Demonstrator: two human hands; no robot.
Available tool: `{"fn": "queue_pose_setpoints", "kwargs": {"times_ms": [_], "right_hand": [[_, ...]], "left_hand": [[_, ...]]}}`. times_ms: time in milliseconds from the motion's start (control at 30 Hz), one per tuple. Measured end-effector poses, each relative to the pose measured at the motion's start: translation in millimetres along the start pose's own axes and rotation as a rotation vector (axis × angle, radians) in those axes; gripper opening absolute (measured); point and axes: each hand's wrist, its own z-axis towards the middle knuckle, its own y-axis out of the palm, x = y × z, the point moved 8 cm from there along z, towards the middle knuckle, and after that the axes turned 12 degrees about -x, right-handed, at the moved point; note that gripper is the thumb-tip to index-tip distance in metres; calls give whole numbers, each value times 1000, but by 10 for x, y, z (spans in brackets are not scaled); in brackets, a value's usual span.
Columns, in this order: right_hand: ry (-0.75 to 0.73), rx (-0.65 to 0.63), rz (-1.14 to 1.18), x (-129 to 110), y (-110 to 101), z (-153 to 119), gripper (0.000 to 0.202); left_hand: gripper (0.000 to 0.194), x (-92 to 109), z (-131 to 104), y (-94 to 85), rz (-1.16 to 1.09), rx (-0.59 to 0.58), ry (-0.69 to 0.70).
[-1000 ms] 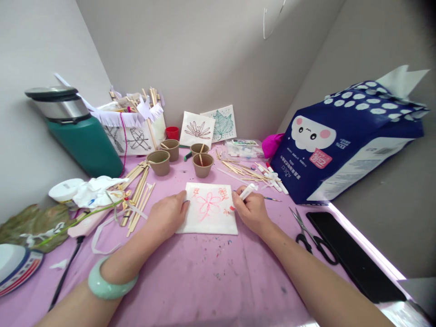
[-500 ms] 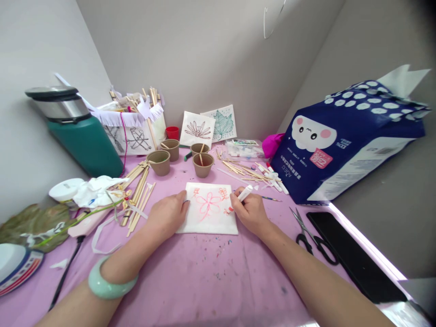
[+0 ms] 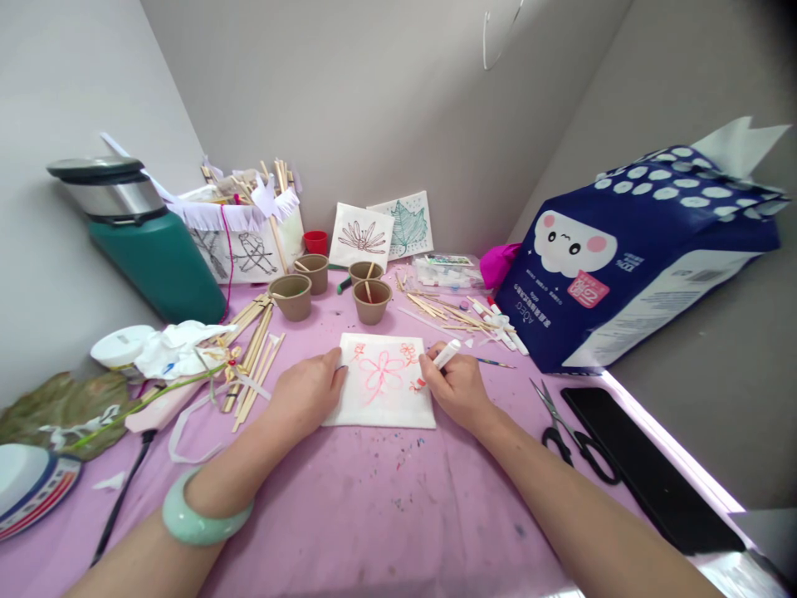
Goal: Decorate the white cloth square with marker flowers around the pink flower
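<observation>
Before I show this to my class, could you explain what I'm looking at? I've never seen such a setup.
There is no machine here: one person works with bare hands, seen through a camera worn on the head, looking forward and down. The right hand holds a white marker. The left hand touches the left edge of a white panel bearing pink and orange flower drawings. On the pink tablecloth around it are brown pots, wooden sticks, scissors, a teal flask and a navy tissue pack.
</observation>
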Motion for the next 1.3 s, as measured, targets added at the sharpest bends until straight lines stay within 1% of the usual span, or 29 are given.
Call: {"fn": "queue_pose_setpoints", "kwargs": {"times_ms": [167,233,500,1033,1300], "right_hand": [[15,47,-13,18,-88,-2,30],[15,47,-15,17,-94,-1,30],[-3,-7,-15,0,1,-1,32],[-27,-35,-91,-45,9,2,31],[-9,-70,-16,-66,69,-6,32]], "left_hand": [[33,-4,1,8,-6,12,2],[33,-5,-1,8,-1,7,-2],[31,11,0,-4,7,-6,1],[34,11,-9,-3,13,-2,3],[32,16,-9,-8,18,-8,4]]}}
